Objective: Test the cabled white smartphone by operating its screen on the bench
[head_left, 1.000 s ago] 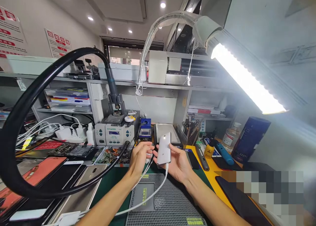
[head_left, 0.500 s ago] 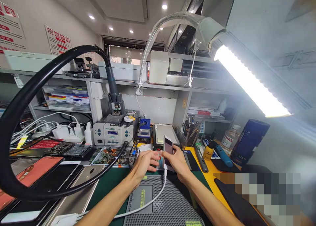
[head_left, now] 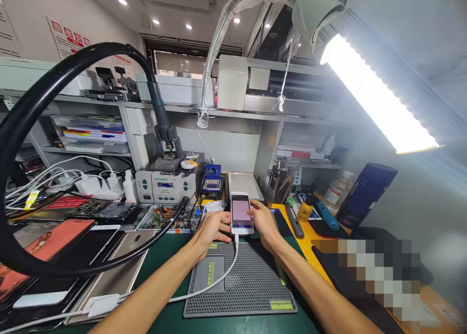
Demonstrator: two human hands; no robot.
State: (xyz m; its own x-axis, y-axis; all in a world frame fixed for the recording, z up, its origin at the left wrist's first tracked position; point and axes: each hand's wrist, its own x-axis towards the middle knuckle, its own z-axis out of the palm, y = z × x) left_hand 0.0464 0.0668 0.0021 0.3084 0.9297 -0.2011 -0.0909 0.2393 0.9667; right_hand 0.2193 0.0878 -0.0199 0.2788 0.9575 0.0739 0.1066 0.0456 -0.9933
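A white smartphone (head_left: pixel 242 229) with its screen lit is held up near the middle, facing me, above the back edge of the grey mat. My right hand (head_left: pixel 264 224) grips its right side, the thumb lying over the screen. At the phone's left edge is my left hand (head_left: pixel 210 229), fingers spread with gaps between them; their tips reach the edge, and I cannot tell whether they press on it. A white charging cable (head_left: pixel 235 261) is plugged into the phone's bottom end and curves down left across the grey perforated mat (head_left: pixel 251 285).
Several phones, among them a coral-coloured one (head_left: pixel 54 246), lie on the left. Behind my left hand stands a tray of small parts (head_left: pixel 164 219) below a grey soldering station (head_left: pixel 168 185). A thick black hose (head_left: pixel 47 91) loops over the left side. A bright lamp (head_left: pixel 379 96) hangs at upper right.
The phone has turned from edge-on to face me, showing its lit screen. My right thumb now lies over the screen. My view has tilted down slightly.
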